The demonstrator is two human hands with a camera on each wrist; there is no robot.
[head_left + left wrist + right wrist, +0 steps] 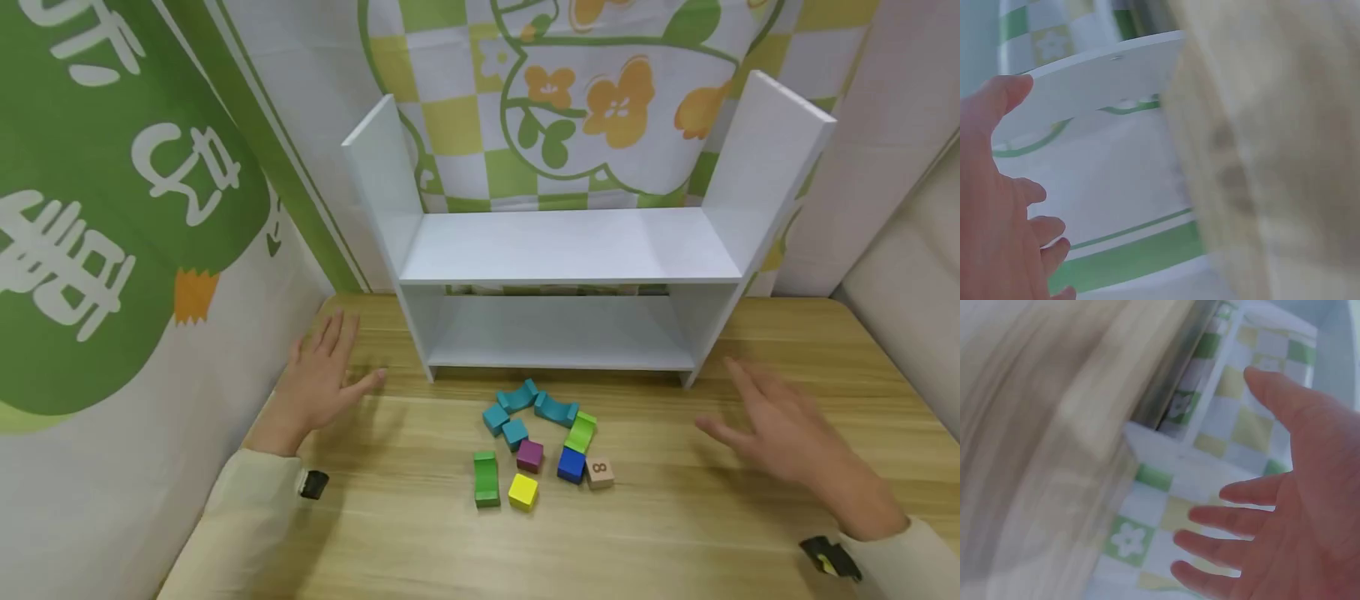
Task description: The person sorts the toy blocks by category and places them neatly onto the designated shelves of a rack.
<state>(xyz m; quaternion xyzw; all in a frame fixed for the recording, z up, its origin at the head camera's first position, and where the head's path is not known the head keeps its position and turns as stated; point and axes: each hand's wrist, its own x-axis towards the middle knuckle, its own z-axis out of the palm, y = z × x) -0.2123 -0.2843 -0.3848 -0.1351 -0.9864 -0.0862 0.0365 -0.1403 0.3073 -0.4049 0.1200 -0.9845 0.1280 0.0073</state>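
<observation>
My left hand [318,383] is spread at the left of the wooden table, its thumb pointing toward the white shelf [562,246]. On the right, my right hand [783,429] hovers with fingers extended, slightly blurred, beside the shelf's right leg. Neither holds anything. Between them lie small blocks: two teal curved blocks [557,409], two teal cubes [515,434], a purple cube [529,456], a yellow cube [523,492], a blue cube [572,465], a light green curved block [581,432], a green curved block [486,479] and a wooden cube marked 8 [599,473].
The two-tier shelf stands at the back of the table [405,542], behind the blocks. A patterned curtain [465,108] hangs behind it. A green and white cloth [112,208] covers the left side, and a pale wall [915,250] borders the right.
</observation>
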